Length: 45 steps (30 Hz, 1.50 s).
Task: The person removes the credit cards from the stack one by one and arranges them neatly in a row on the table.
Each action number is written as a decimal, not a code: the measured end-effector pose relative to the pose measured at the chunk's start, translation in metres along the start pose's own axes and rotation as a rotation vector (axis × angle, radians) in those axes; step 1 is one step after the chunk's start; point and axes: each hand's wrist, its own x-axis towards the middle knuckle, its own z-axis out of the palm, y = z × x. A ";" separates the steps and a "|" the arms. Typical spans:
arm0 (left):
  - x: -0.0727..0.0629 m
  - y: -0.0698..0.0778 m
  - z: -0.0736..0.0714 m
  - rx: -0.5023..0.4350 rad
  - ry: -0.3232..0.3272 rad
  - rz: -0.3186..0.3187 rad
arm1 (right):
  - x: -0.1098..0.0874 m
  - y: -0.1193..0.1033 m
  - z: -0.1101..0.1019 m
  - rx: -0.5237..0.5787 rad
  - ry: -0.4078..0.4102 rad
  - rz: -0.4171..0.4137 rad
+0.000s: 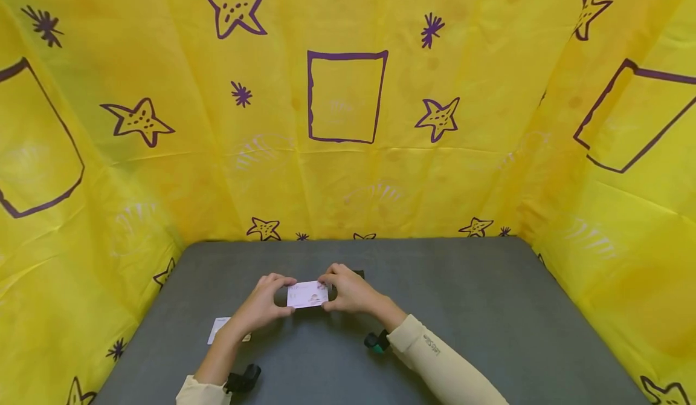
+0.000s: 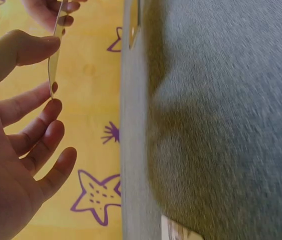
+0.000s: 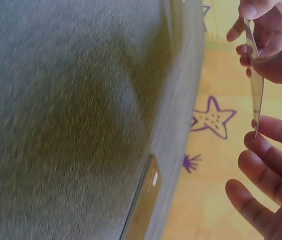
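Left hand (image 1: 265, 303): thumb and fingertips pinch left end of pale printed card (image 1: 307, 294), spare fingers loosely spread. Right hand (image 1: 352, 291): same pinch, right end. Card sits between both hands, off the tabletop (image 1: 462, 320). Dark object (image 1: 359, 273) just beyond right hand, partly hidden. Yellow cloth (image 1: 473, 178) behind.

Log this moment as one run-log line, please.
left hand: pinching printed card, left end | right hand: pinching right end | printed card: held above grey table | another card: on table, partly hidden
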 end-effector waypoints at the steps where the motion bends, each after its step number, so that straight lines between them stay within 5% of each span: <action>1: -0.001 -0.001 -0.002 0.004 -0.002 -0.003 | 0.001 -0.001 0.001 -0.005 0.002 -0.002; 19: -0.023 -0.017 -0.015 0.028 0.023 -0.010 | 0.015 -0.024 0.019 -0.061 -0.031 -0.005; 45: -0.040 -0.044 -0.018 0.101 -0.024 -0.012 | 0.025 -0.043 0.048 -0.085 -0.083 0.010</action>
